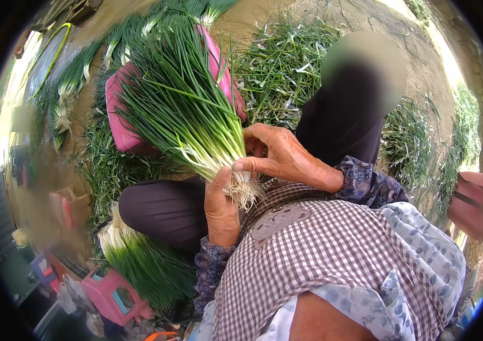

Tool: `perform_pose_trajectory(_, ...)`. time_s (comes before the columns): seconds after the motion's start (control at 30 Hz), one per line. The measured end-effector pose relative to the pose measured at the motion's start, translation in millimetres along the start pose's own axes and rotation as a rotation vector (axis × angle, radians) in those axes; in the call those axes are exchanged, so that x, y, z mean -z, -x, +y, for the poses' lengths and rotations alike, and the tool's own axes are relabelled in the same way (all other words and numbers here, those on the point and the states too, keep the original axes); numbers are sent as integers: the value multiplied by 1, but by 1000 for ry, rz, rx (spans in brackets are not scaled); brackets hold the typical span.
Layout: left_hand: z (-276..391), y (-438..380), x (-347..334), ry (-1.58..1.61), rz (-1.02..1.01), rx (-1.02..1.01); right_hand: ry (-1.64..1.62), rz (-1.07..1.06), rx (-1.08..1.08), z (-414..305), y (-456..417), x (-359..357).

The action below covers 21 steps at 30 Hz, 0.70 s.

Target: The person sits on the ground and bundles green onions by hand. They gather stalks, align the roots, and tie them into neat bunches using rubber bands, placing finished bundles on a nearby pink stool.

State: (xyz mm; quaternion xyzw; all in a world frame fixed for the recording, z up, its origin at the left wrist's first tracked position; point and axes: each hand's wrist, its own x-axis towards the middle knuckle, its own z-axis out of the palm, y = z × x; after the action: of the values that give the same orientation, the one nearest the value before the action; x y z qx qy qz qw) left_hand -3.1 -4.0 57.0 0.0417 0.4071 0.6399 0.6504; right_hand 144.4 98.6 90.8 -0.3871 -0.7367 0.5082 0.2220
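Observation:
A large bunch of green onions lies across a pink plastic stool, its leaves pointing away from me. The white bases and stringy roots are at my lap. My left hand grips the bunch from below near the roots, thumb on top. My right hand is on the right side of the same stems, its thumb meeting the left thumb at the white ends. Some of its fingers are curled behind the stalks and partly hidden. A single bent yellowish leaf crosses the bunch.
Green trimmings cover the ground beyond the stool and by my right knee. More onion bunches lie at the far left. A bunch of onions with aligned roots rests beside my left thigh, near a small pink stool. A reddish dustpan-like object stands at right.

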Motion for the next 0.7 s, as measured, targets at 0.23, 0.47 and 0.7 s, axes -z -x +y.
perform_pose_trajectory(0.23,11,7,-17,-108,-32,-26,47,192,296,18,-40,6)
perform_pose_trajectory(0.47,6,8,-13,-194,81,-118,-918,-512,-113,2,4,27)
perform_pose_trajectory(0.7,9,17,-17,-268,60,-90,-1028,245,-88,26,-17,40)
